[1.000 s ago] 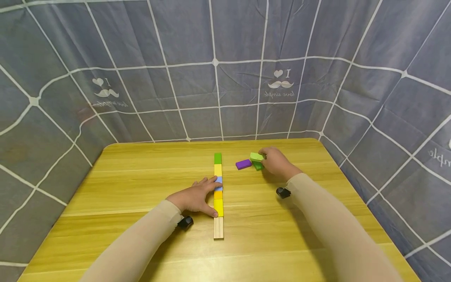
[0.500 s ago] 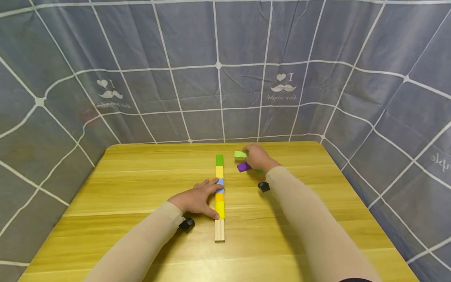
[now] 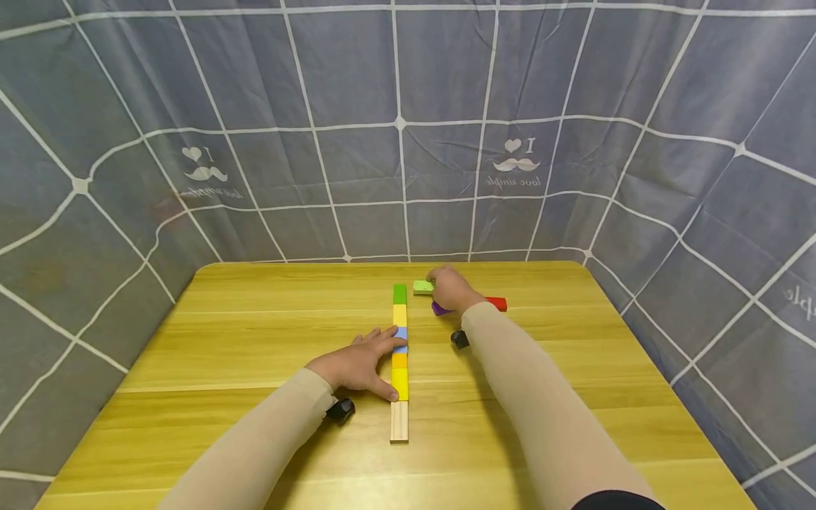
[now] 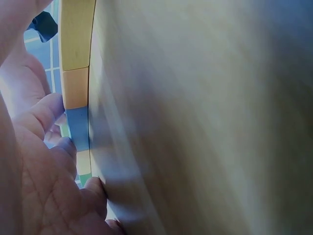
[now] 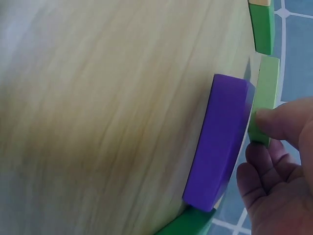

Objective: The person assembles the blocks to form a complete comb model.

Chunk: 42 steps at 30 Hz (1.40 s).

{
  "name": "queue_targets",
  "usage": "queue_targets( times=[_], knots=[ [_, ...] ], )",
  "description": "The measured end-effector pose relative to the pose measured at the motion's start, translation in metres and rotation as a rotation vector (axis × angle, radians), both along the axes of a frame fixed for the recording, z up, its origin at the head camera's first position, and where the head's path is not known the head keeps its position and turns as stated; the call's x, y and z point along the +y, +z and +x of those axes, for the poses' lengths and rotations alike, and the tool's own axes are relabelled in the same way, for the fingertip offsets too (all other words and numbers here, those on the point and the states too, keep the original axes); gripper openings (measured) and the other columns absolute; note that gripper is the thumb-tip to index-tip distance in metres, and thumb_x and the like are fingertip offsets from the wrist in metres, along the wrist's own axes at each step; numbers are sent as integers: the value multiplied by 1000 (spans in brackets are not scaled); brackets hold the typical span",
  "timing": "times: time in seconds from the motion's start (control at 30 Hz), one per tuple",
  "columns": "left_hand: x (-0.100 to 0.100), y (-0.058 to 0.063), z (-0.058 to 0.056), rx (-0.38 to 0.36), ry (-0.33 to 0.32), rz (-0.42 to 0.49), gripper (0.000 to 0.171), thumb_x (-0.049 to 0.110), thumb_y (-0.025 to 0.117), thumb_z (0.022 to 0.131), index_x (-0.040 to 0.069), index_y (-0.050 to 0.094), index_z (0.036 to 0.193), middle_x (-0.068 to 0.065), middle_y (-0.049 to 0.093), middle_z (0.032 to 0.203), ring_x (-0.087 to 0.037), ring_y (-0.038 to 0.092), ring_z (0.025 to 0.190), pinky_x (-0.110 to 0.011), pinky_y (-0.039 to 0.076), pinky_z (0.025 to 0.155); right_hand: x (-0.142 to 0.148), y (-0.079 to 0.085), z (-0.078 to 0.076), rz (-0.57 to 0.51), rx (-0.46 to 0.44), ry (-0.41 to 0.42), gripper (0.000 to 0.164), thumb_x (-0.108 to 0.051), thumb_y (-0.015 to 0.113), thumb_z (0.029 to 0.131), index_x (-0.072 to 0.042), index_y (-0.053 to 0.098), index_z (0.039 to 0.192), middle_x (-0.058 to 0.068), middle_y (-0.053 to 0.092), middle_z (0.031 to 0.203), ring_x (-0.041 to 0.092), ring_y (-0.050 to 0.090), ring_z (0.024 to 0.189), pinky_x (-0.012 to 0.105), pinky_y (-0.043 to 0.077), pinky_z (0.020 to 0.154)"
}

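My right hand [image 3: 451,289] pinches a light green block [image 5: 266,83] near its end, just right of the row's far end. A straight row of several wooden blocks runs away from me: plain wood [image 3: 399,421] nearest, then yellow [image 3: 399,384], orange [image 3: 399,360], blue [image 3: 401,333], pale yellow [image 3: 399,314] and green [image 3: 399,294]. Along its left side lies my left hand [image 3: 360,363], fingers spread, thumb by the near yellow block and a fingertip over the blue one. A purple block [image 5: 217,142] lies beside the held block, partly behind my right hand in the head view.
A red block [image 3: 497,304] shows past my right sleeve on the wooden table [image 3: 255,319]. In the right wrist view, a dark green block [image 5: 188,223] sits by the purple one's end. Grey curtains [image 3: 357,163] with white lines stand behind and at both sides.
My right hand has carried the light green block left, from above the dark green block toward the row's far end. The red block has come into sight. My left hand stays at the row.
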State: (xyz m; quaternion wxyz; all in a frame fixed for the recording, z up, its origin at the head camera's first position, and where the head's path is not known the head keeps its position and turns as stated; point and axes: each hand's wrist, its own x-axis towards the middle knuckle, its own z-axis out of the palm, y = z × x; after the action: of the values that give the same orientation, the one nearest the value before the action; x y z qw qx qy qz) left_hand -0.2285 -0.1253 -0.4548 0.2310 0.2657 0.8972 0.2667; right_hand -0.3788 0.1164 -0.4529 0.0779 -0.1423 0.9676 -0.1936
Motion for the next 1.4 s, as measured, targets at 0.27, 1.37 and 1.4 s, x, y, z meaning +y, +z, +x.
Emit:
queue_targets(
  times=[0.27,1.37,1.4],
  knots=[
    [-1,0,-1,5,-1,-2,105,51,90,79,27,35,165,-1,9,179,-39,4,165,-63,4,132,-8,0,-1,-3,-1,2,45,1,53,100,-5,63,143,18,56,147,28,56,122,40,51,111],
    [-2,-3,-1,0,-5,-5,106,53,91,78,28,36,165,1,9,179,-37,3,166,-62,3,133,-6,-10,4,-93,-36,-15,49,-1,57,100,-4,58,148,19,57,151,32,53,140,46,43,122],
    [-2,-3,-1,-1,-6,-3,105,53,90,78,28,36,165,0,9,179,-37,3,166,-62,3,132,-6,-10,4,-100,-36,-14,49,-2,57,100,-3,58,149,19,57,151,33,53,142,46,42,123]
  ],
)
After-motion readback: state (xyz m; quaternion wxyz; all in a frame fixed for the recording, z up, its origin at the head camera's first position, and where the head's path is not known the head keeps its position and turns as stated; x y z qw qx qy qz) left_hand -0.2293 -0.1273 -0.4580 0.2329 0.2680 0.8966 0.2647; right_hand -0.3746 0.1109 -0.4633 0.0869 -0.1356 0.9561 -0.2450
